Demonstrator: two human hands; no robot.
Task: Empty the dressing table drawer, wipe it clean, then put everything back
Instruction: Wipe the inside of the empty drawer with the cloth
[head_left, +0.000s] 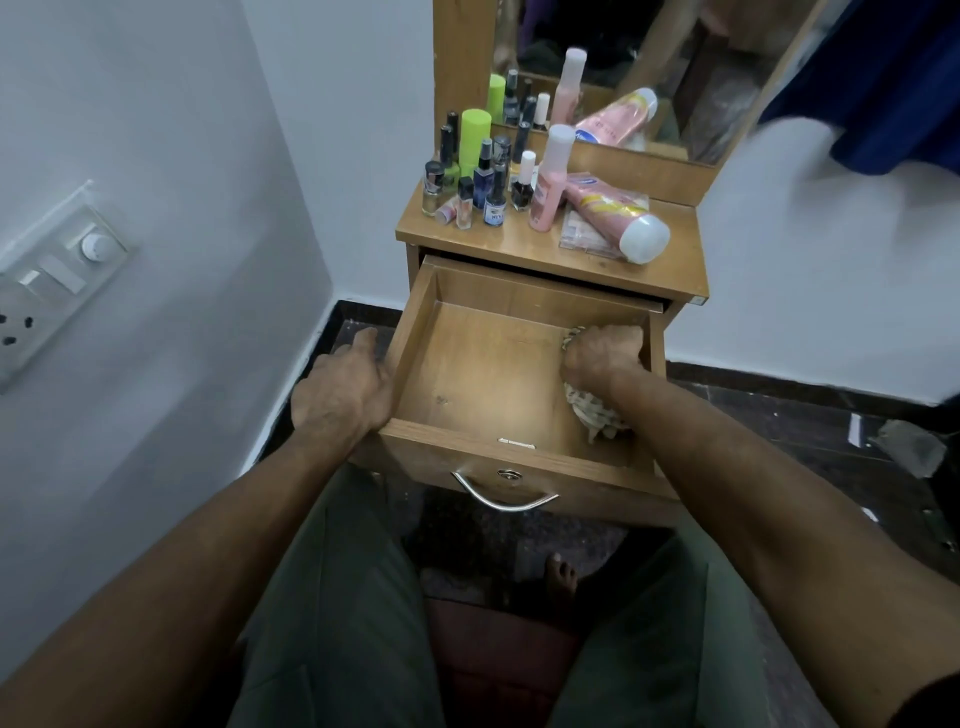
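Note:
The wooden drawer (467, 364) of the dressing table is pulled out, and its bottom is bare apart from a patterned cloth (592, 410). My right hand (602, 351) is inside the drawer at its right side, closed on that cloth and pressing it against the bottom near the right wall. My left hand (345, 387) grips the drawer's left wall from outside. On the table top (524, 254) stand several small bottles (478, 192), a green-capped can (474, 137), a pink spray bottle (549, 179) and a pink tube (615, 215) lying on its side.
A mirror (649, 67) rises behind the table top. A switchboard (52, 280) is on the white wall at left. Blue fabric (893, 78) hangs at upper right. The dark floor (805, 431) shows some debris at right. My knees and one bare foot (561, 577) are below the drawer.

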